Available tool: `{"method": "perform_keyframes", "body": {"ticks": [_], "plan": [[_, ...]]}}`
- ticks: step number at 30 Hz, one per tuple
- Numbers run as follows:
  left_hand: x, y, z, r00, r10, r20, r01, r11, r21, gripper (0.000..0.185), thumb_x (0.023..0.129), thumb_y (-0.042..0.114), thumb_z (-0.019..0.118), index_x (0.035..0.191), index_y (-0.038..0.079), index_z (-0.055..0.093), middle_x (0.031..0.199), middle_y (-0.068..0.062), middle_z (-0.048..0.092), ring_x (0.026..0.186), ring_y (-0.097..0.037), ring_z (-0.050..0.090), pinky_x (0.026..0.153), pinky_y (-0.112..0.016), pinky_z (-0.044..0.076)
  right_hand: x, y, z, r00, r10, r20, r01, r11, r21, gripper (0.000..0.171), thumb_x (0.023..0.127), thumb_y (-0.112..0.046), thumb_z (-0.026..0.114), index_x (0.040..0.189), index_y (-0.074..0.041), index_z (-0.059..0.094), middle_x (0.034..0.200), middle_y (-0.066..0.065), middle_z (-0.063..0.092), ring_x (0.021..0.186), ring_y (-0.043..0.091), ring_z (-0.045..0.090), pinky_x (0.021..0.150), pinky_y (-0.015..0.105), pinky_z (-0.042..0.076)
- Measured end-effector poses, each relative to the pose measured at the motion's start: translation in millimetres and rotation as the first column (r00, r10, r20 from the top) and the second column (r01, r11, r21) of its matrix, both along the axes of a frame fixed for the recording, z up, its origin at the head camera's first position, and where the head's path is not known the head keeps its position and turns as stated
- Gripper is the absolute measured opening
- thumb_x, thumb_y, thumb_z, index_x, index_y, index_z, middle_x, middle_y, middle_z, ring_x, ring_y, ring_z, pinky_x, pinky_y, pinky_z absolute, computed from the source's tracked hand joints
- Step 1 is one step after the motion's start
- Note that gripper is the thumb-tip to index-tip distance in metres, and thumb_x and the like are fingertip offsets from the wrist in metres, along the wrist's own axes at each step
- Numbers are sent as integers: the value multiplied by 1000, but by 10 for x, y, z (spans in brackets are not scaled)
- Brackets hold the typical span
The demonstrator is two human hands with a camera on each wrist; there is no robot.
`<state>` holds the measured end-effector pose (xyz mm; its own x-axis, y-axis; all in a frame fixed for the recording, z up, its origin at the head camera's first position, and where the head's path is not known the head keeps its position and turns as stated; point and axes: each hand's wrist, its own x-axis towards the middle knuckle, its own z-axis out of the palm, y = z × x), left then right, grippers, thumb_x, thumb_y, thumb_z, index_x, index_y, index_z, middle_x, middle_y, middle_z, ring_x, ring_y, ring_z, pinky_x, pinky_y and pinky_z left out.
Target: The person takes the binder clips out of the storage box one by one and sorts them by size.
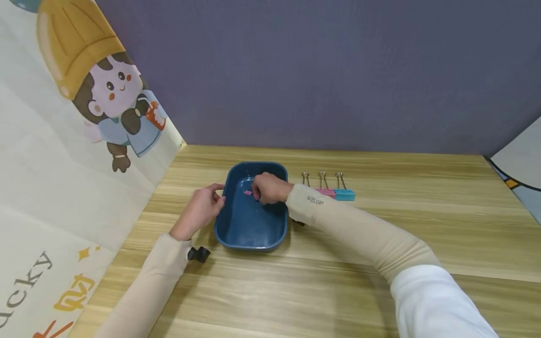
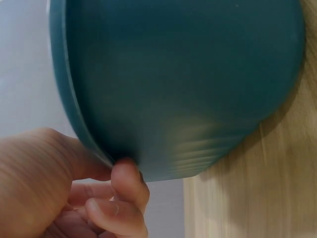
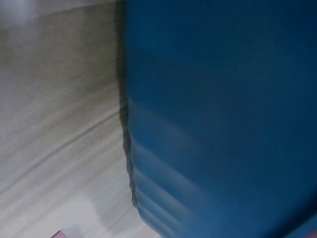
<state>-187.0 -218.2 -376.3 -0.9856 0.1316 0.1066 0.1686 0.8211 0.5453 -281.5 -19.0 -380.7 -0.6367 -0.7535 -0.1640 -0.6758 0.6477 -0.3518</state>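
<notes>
A deep blue plastic bin (image 1: 251, 227) with rounded corners stands on the table. My left hand (image 1: 200, 210) is at its left side; in the left wrist view, thumb and index finger pinch the bin's rim (image 2: 74, 109). My right hand (image 1: 270, 188) reaches over the right wall into the bin, fingers curled downward. Its fingertips are right at a small pink piece (image 1: 247, 192) near the far end of the bin, and hide part of it. In the right wrist view, the bin's outer wall (image 3: 213, 124) fills most of the picture, with the fingers hidden behind it.
Right of the bin, binder clips stand in a row, a pink one (image 1: 327, 192) and a teal one (image 1: 345, 195) among them, metal handles upward. The right forearm partly covers this row. A purple-grey wall (image 1: 321, 75) rises behind the wooden table (image 1: 422, 206).
</notes>
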Motion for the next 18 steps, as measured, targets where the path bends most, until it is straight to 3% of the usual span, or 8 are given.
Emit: {"method": "perform_keyframes", "body": {"ticks": [4, 12, 18], "plan": [[-21, 67, -14, 1000, 15, 4, -15, 1000, -9, 34, 90, 6, 59, 121, -8, 56, 71, -5, 60, 55, -14, 53, 52, -29, 45, -47, 74, -1, 999, 36, -6, -36, 999, -36, 15, 74, 2, 71, 80, -11, 71, 77, -5, 62, 75, 14, 53, 65, 24, 45], [-106, 227, -19, 999, 47, 8, -47, 999, 0, 34, 90, 6, 59, 121, -8, 57, 71, -6, 60, 55, -15, 53, 51, -30, 45, -169, 353, 190, 995, 102, 13, -99, 982, -163, 16, 76, 2, 69, 91, -6, 71, 88, 3, 65, 75, 13, 56, 67, 26, 48], [-161, 345, -29, 997, 69, 27, -69, 998, 12, 35, 91, 6, 59, 122, -8, 55, 72, -7, 60, 54, -15, 52, 50, -30, 45, -238, 586, 329, 996, 85, 19, -79, 978, -194, 17, 79, 0, 70, 86, -15, 67, 93, 2, 61, 80, 13, 53, 71, 27, 46]]}}
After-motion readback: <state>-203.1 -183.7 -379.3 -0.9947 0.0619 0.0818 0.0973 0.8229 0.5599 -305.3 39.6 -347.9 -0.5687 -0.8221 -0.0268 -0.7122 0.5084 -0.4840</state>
